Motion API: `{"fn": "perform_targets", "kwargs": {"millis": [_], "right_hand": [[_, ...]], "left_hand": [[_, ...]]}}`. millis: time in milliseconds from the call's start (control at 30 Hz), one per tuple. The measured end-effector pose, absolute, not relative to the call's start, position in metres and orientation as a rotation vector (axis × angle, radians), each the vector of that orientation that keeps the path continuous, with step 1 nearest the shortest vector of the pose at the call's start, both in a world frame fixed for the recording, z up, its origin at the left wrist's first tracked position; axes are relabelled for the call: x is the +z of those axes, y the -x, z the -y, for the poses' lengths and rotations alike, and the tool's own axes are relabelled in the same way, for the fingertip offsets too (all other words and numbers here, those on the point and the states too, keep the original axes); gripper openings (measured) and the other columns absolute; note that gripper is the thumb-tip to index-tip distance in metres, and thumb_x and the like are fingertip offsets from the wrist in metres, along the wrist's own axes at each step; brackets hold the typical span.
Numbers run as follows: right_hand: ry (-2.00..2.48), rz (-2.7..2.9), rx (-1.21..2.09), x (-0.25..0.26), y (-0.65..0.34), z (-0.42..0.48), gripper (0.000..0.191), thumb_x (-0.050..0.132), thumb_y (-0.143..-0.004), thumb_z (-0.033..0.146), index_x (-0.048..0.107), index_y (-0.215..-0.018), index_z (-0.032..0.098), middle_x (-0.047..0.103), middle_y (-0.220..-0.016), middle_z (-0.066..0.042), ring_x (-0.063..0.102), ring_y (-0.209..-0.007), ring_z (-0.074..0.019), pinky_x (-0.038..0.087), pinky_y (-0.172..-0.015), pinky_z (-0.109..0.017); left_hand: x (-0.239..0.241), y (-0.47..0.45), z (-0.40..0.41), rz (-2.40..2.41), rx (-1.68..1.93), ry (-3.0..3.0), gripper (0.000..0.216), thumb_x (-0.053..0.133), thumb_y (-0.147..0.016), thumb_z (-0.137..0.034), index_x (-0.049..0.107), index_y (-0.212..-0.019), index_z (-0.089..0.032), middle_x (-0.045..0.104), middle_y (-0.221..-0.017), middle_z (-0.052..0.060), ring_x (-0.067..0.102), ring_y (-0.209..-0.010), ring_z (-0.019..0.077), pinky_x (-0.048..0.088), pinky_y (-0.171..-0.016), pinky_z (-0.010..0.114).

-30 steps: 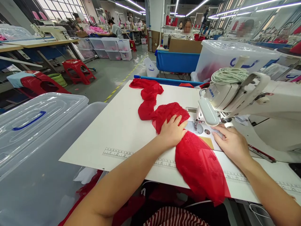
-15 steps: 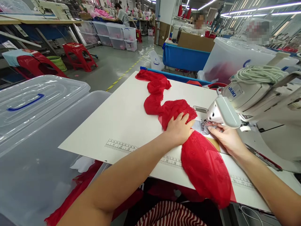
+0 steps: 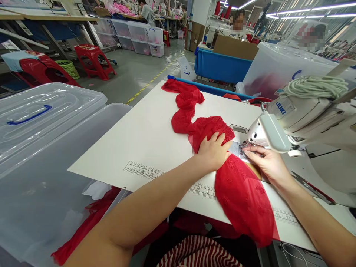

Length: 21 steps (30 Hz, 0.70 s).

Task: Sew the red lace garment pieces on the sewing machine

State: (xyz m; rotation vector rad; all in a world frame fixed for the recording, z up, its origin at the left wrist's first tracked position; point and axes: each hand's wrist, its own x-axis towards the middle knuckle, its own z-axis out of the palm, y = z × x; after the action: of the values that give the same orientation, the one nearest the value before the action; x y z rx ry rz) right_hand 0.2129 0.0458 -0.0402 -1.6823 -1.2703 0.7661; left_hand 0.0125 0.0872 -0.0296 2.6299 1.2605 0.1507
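Note:
A long strip of red lace fabric (image 3: pixel 241 193) runs across the white sewing table (image 3: pixel 150 137), from its far edge down over the near edge. My left hand (image 3: pixel 213 152) lies flat on the fabric with fingers stretched, just left of the needle plate. My right hand (image 3: pixel 264 163) reaches under the head of the white sewing machine (image 3: pixel 300 111), fingertips pinched together at the presser foot on something too small to make out.
Clear plastic bins with lids (image 3: pixel 41 122) stand at my left, red fabric (image 3: pixel 89 222) hanging beside them. Another large clear bin (image 3: pixel 278 66) stands behind the machine. A coil of cord (image 3: pixel 314 87) sits on the machine. Red stools (image 3: pixel 93 59) and other workers are across the aisle.
My right hand has moved forward from the table in front of the machine to the presser foot. My left hand stays on the fabric. The view has shifted slightly left and down.

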Motion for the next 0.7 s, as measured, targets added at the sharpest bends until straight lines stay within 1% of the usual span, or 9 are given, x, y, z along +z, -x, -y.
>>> {"fn": "perform_targets", "kwargs": {"millis": [200,400,500,600,700], "right_hand": [[1.694,1.253,0.725,-0.040,-0.207,-0.047,0.036,0.079,-0.055,0.048,0.074,-0.073,0.018,0.068,-0.074,-0.005,0.059,-0.067,-0.0192,0.049,-0.067,-0.034],[1.712,1.242,0.637,-0.039,-0.202,-0.048,0.031,0.076,-0.056,0.047,0.069,-0.068,0.019,0.067,-0.072,-0.004,0.059,-0.070,-0.0202,0.047,-0.071,-0.035],[1.726,1.252,0.602,-0.038,-0.200,-0.046,0.030,0.075,-0.056,0.046,0.070,-0.069,0.020,0.064,-0.069,-0.003,0.057,-0.067,-0.0196,0.046,-0.067,-0.034],[1.744,1.258,0.571,-0.036,-0.197,-0.045,0.035,0.075,-0.056,0.048,0.072,-0.075,0.019,0.059,-0.062,-0.001,0.054,-0.062,-0.0190,0.043,-0.061,-0.033],[1.760,1.246,0.530,-0.034,-0.192,-0.045,0.038,0.074,-0.056,0.051,0.072,-0.074,0.017,0.056,-0.059,0.000,0.052,-0.061,-0.0189,0.042,-0.060,-0.033]], "left_hand": [[-0.030,-0.012,-0.087,-1.270,0.165,-2.631,0.049,0.037,-0.103,-0.040,0.038,-0.150,-0.027,0.031,-0.160,0.007,0.024,-0.148,0.0273,0.032,-0.115,0.049],[-0.032,-0.013,-0.087,-1.266,0.166,-2.624,0.049,0.036,-0.103,-0.041,0.038,-0.150,-0.028,0.031,-0.160,0.006,0.024,-0.148,0.0270,0.033,-0.114,0.049],[-0.033,-0.013,-0.087,-1.268,0.175,-2.621,0.048,0.035,-0.103,-0.041,0.039,-0.149,-0.029,0.031,-0.160,0.006,0.024,-0.148,0.0266,0.033,-0.114,0.049],[-0.033,-0.013,-0.087,-1.272,0.185,-2.623,0.048,0.035,-0.103,-0.041,0.040,-0.149,-0.029,0.031,-0.160,0.006,0.024,-0.148,0.0265,0.033,-0.115,0.049],[-0.032,-0.014,-0.087,-1.271,0.183,-2.622,0.048,0.035,-0.103,-0.041,0.040,-0.148,-0.028,0.031,-0.160,0.006,0.024,-0.148,0.0266,0.032,-0.115,0.049]]}}
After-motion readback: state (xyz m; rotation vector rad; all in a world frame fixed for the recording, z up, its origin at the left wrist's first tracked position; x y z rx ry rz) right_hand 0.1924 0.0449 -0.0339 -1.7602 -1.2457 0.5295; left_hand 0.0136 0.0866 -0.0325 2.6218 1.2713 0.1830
